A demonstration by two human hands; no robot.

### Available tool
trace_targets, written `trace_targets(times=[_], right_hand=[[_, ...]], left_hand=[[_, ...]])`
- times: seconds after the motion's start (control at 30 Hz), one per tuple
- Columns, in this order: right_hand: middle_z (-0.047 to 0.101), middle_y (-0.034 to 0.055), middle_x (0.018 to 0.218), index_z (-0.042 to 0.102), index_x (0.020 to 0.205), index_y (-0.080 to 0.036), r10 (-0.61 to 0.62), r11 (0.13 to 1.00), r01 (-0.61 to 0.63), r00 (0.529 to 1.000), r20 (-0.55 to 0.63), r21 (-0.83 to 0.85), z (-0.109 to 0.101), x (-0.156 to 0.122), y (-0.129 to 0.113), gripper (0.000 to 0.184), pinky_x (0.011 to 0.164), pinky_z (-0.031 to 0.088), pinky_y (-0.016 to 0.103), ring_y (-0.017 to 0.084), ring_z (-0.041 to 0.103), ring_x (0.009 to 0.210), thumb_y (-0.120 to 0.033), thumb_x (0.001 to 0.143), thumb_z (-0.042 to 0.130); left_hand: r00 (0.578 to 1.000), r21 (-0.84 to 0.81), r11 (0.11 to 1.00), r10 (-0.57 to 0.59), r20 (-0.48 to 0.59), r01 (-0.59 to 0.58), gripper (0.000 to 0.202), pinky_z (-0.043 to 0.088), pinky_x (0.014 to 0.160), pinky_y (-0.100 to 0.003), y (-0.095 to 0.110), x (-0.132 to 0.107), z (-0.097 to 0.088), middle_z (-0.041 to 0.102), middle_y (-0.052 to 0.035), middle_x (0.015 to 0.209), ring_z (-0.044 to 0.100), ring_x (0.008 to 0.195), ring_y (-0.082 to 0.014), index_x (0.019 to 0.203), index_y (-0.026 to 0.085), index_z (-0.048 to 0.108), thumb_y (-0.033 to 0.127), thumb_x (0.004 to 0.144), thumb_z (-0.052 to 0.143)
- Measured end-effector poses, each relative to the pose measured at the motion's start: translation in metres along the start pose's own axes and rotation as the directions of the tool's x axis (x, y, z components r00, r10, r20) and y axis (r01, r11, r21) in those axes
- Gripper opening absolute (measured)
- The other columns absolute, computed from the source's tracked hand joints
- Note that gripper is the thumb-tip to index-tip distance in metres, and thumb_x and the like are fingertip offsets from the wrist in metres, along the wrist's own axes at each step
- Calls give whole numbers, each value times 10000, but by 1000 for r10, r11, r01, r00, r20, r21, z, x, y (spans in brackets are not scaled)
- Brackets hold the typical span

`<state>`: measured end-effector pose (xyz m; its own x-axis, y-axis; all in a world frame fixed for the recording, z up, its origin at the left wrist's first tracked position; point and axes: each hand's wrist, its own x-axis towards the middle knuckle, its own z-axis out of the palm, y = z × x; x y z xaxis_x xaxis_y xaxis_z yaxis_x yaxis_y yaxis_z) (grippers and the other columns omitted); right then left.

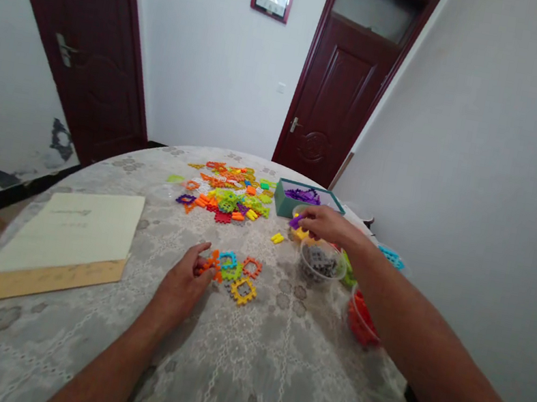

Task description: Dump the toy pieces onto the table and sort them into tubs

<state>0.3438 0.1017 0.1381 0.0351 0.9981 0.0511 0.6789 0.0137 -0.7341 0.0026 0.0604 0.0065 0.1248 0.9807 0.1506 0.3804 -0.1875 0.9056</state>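
Note:
My left hand (186, 280) rests on the table with its fingers closed round an orange plastic building piece (212, 264). Just right of it lie a blue square piece (227, 260), a green piece (231, 272), a coral ring-shaped piece (252, 267) and a yellow one (243, 291), close together. Reaching out to the right, my right hand (324, 225) pinches a purple piece (295, 222) above a tub of yellow pieces (300, 234). Below that hand stands a clear bowl of grey pieces (320, 261).
A mixed heap of coloured pieces (233, 195) covers the table's far middle. Beside it is a green box (282, 203) with purple pieces. Red pieces fill a tub (362, 320) under my right forearm. At the left lies a paper pad (71, 228).

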Motion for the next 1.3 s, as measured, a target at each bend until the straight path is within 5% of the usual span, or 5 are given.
trace_targets(times=[0.27,0.53,0.83,1.07,1.3], right_hand=[[638,-15,569,710,1187,-104,171,975,-90,887,-428,203,-19,79,21,385,460,424,210,124,569,476,-134,809,780],[765,41,824,800,893,-237,-156,957,203,963,220,-208,74,8,2,220,674,497,297,193,675,689,-100,726,836],[690,198,1245,708,1285,-176,-37,806,168,971,234,-567,157,-43,7,365,897,503,358,301,690,1100,-254,940,617],[722,41,940,745,1120,-207,-5,998,4,1000,-8,-68,154,-48,48,377,724,504,283,203,658,836,-262,750,787],[620,-39,734,670,1091,-211,87,862,-48,995,-53,504,148,-50,41,321,480,448,234,114,527,519,-382,821,701]], left_hand=[[997,-12,998,69,43,-69,376,512,1016,-412,-2,-1,0,761,-63,1185,695,1098,-269,1222,243,709,432,922,582],[996,23,996,88,28,-88,385,484,1064,-449,-3,-1,5,748,-93,1253,673,1156,-279,1265,225,701,387,955,540],[994,-68,992,-102,26,104,426,569,685,-320,-5,-1,3,749,-117,1156,707,670,-165,1327,182,660,389,976,536],[991,-200,971,-116,68,128,411,595,644,-275,-12,-1,10,718,-127,1251,723,670,-131,1313,199,661,381,950,597],[992,-261,960,-77,105,102,413,647,784,-334,-9,0,13,712,-114,1271,728,963,-200,1275,190,671,234,875,581]])
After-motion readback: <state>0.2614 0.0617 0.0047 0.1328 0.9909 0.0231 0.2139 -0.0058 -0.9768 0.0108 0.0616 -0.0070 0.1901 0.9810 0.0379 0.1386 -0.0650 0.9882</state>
